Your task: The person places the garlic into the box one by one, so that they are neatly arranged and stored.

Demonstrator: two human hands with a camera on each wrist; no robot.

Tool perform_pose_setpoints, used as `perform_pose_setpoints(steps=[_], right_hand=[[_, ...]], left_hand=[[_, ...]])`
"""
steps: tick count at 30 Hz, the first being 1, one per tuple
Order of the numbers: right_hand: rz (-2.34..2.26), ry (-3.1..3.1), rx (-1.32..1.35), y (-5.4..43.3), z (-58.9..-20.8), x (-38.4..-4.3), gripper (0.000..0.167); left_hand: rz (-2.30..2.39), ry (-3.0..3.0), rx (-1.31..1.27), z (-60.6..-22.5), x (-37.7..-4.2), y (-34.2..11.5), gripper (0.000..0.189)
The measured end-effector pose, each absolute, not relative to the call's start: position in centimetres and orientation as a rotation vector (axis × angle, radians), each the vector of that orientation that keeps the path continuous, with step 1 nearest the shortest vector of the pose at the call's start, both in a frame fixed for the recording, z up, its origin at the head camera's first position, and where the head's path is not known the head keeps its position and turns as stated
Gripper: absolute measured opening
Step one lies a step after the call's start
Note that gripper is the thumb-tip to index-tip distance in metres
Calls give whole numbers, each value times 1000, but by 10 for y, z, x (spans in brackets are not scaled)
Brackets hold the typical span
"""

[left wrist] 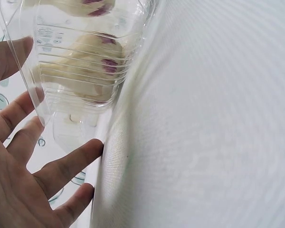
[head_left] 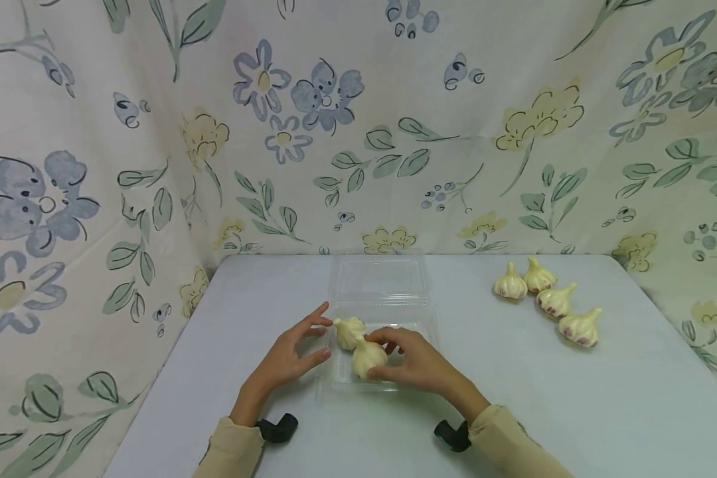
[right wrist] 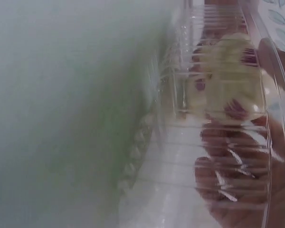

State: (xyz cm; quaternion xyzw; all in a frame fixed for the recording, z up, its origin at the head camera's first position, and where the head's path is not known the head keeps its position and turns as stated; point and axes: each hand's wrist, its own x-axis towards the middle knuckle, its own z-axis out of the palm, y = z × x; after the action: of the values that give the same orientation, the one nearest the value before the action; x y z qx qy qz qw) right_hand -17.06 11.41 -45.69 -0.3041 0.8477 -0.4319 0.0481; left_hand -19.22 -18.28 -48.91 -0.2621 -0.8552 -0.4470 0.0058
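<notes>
A clear plastic clamshell box [head_left: 421, 321] lies with its lid [head_left: 379, 277] folded back, away from me. Inside its left part, a garlic bulb [head_left: 349, 332] sits behind another garlic bulb [head_left: 368, 362]. My right hand [head_left: 417, 362] reaches in over the right side and grips the nearer bulb between thumb and fingers. Through the ribbed wall, the right wrist view shows this purple-marked bulb [right wrist: 230, 80] against the hand. My left hand [head_left: 285, 355] is at the box's left side, fingers spread, with some fingertips right at the rim in the left wrist view.
Several more garlic bulbs [head_left: 554, 302] stand grouped at the table's back right. The white table [head_left: 263, 285] ends at a floral curtain [head_left: 370, 166] behind and at the sides. Black wrist-worn pieces [head_left: 277, 428] stick out below both hands.
</notes>
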Motion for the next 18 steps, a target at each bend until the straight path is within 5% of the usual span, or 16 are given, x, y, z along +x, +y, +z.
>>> perform_pose_setpoints(steps=[18], right_hand=[[-1249,2478,-921,102,-461,-178,48]], left_hand=[[-1416,-2695,-794,-490,-192,-184,45]])
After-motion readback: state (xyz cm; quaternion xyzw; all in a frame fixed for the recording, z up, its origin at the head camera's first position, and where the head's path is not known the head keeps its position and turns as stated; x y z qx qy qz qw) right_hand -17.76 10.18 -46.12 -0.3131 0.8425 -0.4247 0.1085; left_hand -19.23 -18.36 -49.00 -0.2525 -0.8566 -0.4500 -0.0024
